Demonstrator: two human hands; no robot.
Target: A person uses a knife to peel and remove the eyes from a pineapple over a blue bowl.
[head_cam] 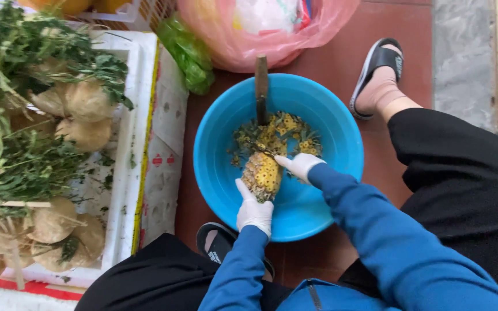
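A partly peeled pineapple is held over a blue plastic basin. My left hand, in a white glove, grips its lower end. My right hand, also gloved, holds a small blade against the fruit's upper side; the blade is mostly hidden. Pineapple peelings lie in the bottom of the basin. A large knife with a wooden handle rests on the basin's far rim, blade pointing down into the peelings.
A white foam box at the left holds peeled coconuts and green herbs. A pink plastic bag and a green bag lie beyond the basin. My sandalled feet rest on red tile.
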